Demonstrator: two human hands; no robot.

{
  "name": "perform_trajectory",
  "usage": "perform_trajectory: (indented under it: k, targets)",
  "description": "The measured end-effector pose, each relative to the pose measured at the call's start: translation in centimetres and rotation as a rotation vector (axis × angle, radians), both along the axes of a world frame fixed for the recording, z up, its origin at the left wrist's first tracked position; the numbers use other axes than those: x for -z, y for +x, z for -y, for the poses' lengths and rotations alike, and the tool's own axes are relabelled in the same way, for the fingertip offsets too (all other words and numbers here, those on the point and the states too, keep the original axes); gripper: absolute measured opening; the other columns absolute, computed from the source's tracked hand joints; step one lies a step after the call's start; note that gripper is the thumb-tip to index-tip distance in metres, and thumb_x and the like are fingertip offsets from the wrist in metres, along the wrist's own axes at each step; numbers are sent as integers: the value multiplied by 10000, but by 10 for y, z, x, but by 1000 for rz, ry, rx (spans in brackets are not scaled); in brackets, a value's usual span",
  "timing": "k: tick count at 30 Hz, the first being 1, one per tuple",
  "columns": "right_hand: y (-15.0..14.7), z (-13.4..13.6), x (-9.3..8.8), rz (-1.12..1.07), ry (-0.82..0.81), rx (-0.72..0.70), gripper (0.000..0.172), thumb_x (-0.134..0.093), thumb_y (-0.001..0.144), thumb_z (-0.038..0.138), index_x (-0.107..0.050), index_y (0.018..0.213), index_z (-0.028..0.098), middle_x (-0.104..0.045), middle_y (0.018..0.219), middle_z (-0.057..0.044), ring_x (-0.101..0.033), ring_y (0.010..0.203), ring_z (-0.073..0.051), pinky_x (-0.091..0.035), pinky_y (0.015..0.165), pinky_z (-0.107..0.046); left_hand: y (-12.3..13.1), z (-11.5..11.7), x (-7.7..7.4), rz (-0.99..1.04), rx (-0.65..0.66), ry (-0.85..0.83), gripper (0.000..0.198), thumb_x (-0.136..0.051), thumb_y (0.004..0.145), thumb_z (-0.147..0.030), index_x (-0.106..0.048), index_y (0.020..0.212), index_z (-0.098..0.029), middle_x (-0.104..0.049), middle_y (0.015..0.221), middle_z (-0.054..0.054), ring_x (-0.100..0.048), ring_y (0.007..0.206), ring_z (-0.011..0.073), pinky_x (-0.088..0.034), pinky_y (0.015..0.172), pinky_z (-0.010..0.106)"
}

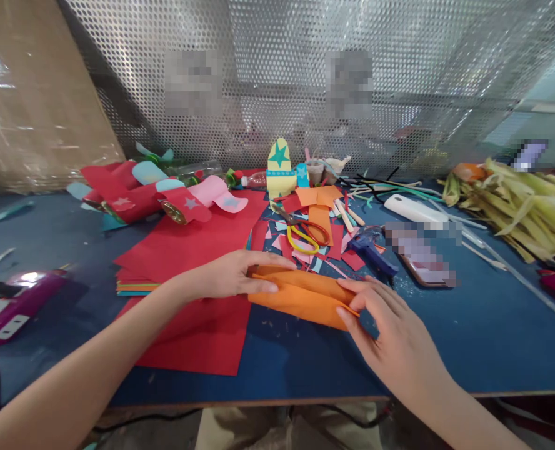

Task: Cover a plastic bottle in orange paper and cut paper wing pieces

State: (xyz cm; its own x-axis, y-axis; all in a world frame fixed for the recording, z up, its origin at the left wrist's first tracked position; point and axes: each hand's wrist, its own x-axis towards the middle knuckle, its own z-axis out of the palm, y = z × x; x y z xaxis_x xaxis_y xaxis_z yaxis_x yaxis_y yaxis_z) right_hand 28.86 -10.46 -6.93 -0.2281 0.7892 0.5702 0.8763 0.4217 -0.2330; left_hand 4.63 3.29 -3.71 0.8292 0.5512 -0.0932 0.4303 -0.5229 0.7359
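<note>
An orange sheet of paper [305,299], folded or rolled lengthwise, lies between my hands just above the blue table. My left hand [240,273] grips its left end, thumb in front and fingers behind. At the other end, my right hand [387,319] pinches the paper's edge between thumb and fingers. Red paper sheets [197,337] lie beneath and beside my left hand. Beyond the orange paper are scissors [303,234] with yellow and red handles, resting among small paper scraps [277,240]. A blue glue gun [374,253] sits behind my right hand.
Red paper-covered models [137,197] stand at back left. A purple tool [29,300] lies far left. To the right are a phone [418,256], a white long-handled object [415,209] and dried corn husks [521,200]. A perforated metal panel [277,69] closes off the back.
</note>
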Motion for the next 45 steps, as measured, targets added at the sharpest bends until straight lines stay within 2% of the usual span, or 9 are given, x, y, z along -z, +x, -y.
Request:
perform_trajectory:
  k: [5, 11, 17, 21, 30, 35, 39, 42, 45]
  targets:
    - [-4, -1, 0, -43, 27, 19, 153, -489, 926, 221, -392, 809, 241, -694, 957, -112, -672, 901, -251, -531, 803, -416, -1, 0, 0, 23, 2, -22, 430, -629, 827, -371, -586, 1233, -237, -631, 1249, 44, -595, 1103, 221, -454, 914, 278]
    - [-6, 1, 4, -110, 37, 45, 171, -487, 928, 213, -384, 795, 239, -678, 959, -110, -662, 887, -215, -519, 757, -327, -2, 0, 2, 24, -22, -13, 612, -773, 670, -386, -552, 1224, -246, -617, 1217, 20, -619, 1004, 200, -475, 854, 260]
    - [-4, 0, 11, -129, 40, 54, 171, -488, 935, 242, -393, 792, 241, -675, 994, -100, -659, 899, -207, -494, 779, -317, 0, 1, -1, -35, -52, 4, 548, -737, 697, -428, -587, 1184, -227, -655, 1088, 11, -623, 921, 189, -470, 786, 243]
    - [-3, -3, 12, -114, 56, 77, 146, -481, 937, 260, -397, 819, 240, -679, 972, -108, -665, 842, -216, -496, 715, -317, 2, 0, -1, -28, -43, 32, 471, -692, 749, -437, -604, 1156, -214, -667, 1047, 14, -621, 884, 172, -459, 787, 233]
    - [-5, -11, 9, -166, -9, 70, 35, -421, 955, 234, -455, 951, 228, -631, 879, -76, -644, 823, -213, -524, 717, -325, 1, -4, 8, 3, -28, 100, 527, -572, 831, -522, -539, 1295, -275, -675, 1058, 33, -626, 851, 193, -446, 729, 247]
    - [3, -11, 1, -132, -161, 37, 232, -387, 971, 328, -484, 1164, 243, -609, 1015, -88, -622, 963, -230, -536, 808, -373, 0, -1, 11, 20, -42, 112, 522, -600, 818, -494, -553, 1285, -263, -681, 1065, 28, -629, 830, 178, -450, 707, 232]
    - [9, -20, -9, -105, -299, -29, 432, -477, 920, 477, -451, 1285, 248, -614, 1196, -115, -612, 1105, -263, -565, 821, -391, 1, 3, 8, 40, -26, 144, 528, -619, 811, -457, -551, 1298, -266, -690, 1061, 25, -633, 827, 172, -456, 703, 221]
    - [11, -33, -17, -42, -413, -74, 566, -540, 867, 524, -467, 1330, 207, -628, 1252, -146, -615, 1126, -318, -555, 849, -472, 4, 6, -4, -1, 3, 229, 555, -630, 804, -447, -530, 1324, -283, -703, 998, 19, -633, 798, 172, -453, 698, 224]
    - [12, -44, -29, -33, -571, -177, 507, -570, 852, 518, -577, 1240, 192, -701, 1145, -125, -696, 969, -311, -583, 774, -450, 8, 8, -22, -29, 52, 312, 568, -646, 802, -427, -511, 1340, -310, -698, 1074, 20, -632, 867, 186, -451, 775, 248]
